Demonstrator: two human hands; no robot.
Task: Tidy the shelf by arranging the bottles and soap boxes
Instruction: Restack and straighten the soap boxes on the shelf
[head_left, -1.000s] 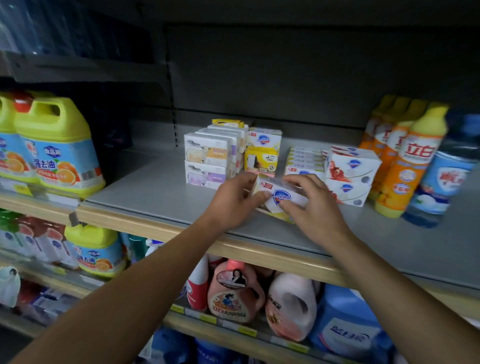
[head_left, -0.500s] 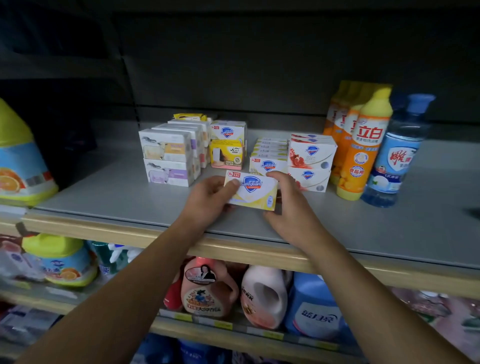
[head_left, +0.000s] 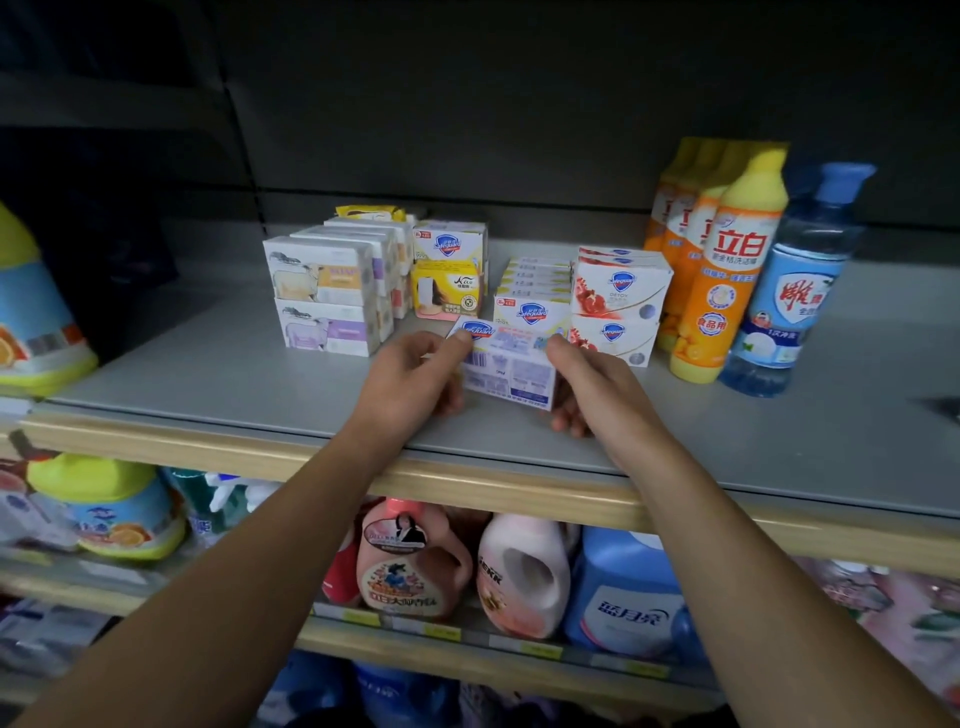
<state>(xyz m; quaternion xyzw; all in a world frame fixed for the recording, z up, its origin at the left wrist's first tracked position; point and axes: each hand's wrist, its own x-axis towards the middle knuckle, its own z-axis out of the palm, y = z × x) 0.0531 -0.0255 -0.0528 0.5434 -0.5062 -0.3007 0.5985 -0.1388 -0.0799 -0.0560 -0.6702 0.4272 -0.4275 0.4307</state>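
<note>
Head camera view, looking down at a grey shelf (head_left: 208, 374) with a pale wooden front edge. Both bare hands hold one soap box (head_left: 511, 371) just above the shelf, near its front edge. The left hand (head_left: 410, 379) pinches the box's left end, thumb on the top corner. The right hand (head_left: 592, 384) curls round the right end, fingers tucked underneath. The box is tilted so its printed back, with a barcode, faces the camera.

Just behind the held box stands a row of white Safeguard boxes (head_left: 532, 291). To the right of the held box sit two stacked pomegranate soap boxes (head_left: 618, 306), then a row of orange dish-soap bottles (head_left: 722, 275) and a clear blue bottle (head_left: 795, 291). Behind and to its left are a yellow box (head_left: 447, 288) and stacked white soap boxes (head_left: 327, 296). Detergent jugs (head_left: 519, 577) fill the shelf below.
</note>
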